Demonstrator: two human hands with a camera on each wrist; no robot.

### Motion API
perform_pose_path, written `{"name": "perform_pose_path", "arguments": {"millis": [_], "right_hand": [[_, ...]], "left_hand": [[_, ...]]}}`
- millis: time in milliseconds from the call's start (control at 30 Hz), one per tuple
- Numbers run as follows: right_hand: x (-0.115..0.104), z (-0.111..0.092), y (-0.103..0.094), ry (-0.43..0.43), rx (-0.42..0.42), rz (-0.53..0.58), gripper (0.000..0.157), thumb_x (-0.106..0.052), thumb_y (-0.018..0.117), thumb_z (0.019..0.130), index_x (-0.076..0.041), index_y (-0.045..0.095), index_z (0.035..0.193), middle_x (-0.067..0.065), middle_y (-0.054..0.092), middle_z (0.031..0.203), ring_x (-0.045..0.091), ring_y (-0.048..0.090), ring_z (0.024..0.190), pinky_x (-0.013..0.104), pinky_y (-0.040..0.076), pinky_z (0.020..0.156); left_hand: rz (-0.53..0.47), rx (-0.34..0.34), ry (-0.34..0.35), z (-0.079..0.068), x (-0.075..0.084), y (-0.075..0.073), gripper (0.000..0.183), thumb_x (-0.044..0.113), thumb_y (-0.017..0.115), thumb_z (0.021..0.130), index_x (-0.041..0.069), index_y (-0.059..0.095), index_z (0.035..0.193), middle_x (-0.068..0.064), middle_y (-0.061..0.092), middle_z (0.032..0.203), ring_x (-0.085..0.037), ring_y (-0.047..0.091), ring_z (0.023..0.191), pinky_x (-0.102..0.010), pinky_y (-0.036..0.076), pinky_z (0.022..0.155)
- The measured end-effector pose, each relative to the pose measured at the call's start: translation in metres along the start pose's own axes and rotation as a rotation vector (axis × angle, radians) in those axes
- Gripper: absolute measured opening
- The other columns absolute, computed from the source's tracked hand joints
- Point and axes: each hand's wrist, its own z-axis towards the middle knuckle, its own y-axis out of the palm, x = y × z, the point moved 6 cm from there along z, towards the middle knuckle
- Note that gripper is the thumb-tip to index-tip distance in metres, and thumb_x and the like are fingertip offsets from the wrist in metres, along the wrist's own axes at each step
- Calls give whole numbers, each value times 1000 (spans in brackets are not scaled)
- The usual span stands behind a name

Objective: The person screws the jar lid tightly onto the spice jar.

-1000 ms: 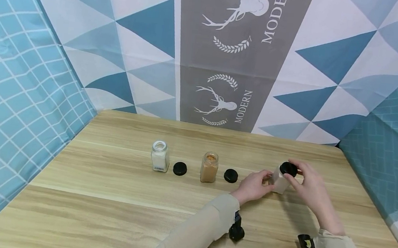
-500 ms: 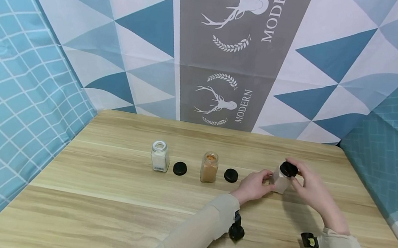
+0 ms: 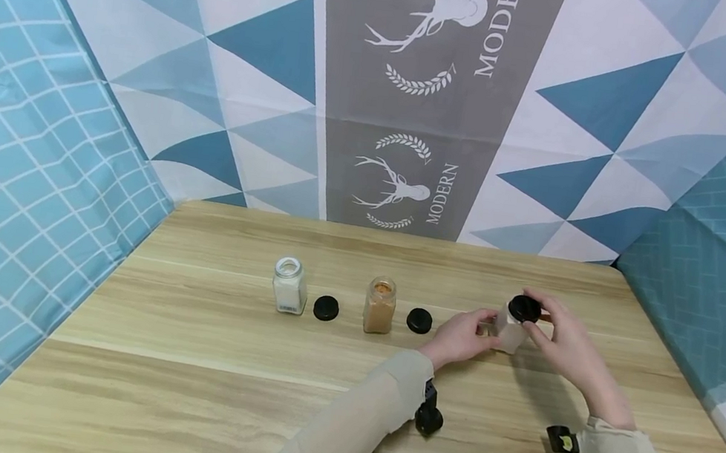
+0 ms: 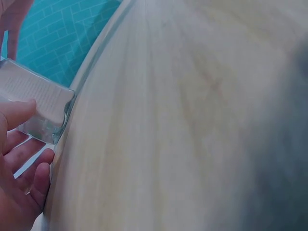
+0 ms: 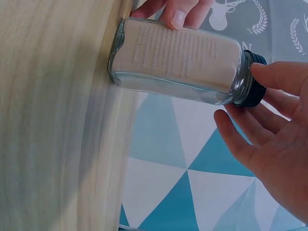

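Observation:
A square glass spice jar (image 5: 178, 57) stands upright on the table at the right, filled with pale powder. My left hand (image 3: 461, 338) grips its body low down, thumb on one face and fingers round the other side, as the left wrist view shows. On its neck sits a black lid (image 3: 524, 309), which my right hand (image 3: 561, 339) pinches between thumb and fingers. To the left stand an uncapped jar of orange-brown powder (image 3: 379, 311) and an uncapped jar of white powder (image 3: 290, 291). A loose black lid (image 3: 419, 320) lies right of the orange-brown jar, another black lid (image 3: 326, 308) right of the white one.
The wooden table (image 3: 183, 385) runs back to a patterned backdrop (image 3: 409, 112). Blue tiled cloth (image 3: 29, 144) hangs at the left side, teal cloth (image 3: 714, 274) at the right. A black wrist camera (image 3: 428, 419) juts out below the left sleeve.
My right thumb and fingers have shifted slightly round the lid. My left hand stays on the jar, and the other jars and lids keep their places.

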Motion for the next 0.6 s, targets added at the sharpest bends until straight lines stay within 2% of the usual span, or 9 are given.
{"name": "perform_pose_path", "arguments": {"millis": [300,467,600], "right_hand": [[1,-2,1,-2,-22,51,43,0,53,89,5,41,130,27,45,127,41,47,111,53,40,84],[3,-1,1,20,-3,77,42,0,53,89,7,42,128,26,48,124,39,50,107,49,39,85],[5,-1,0,60,21,65,36,-4,56,88,7,44,121,26,51,119,42,50,107,53,39,85]], "left_hand": [[18,12,-16,1,1,0,48,39,60,86,28,47,131,6,62,110,-4,55,89,-20,44,69],[-2,35,-30,0,2,0,47,38,61,85,28,48,129,9,60,115,-3,56,93,-21,45,73],[-46,60,-52,-2,3,-1,46,37,63,84,28,51,127,13,57,120,-4,56,102,-23,46,80]]}}
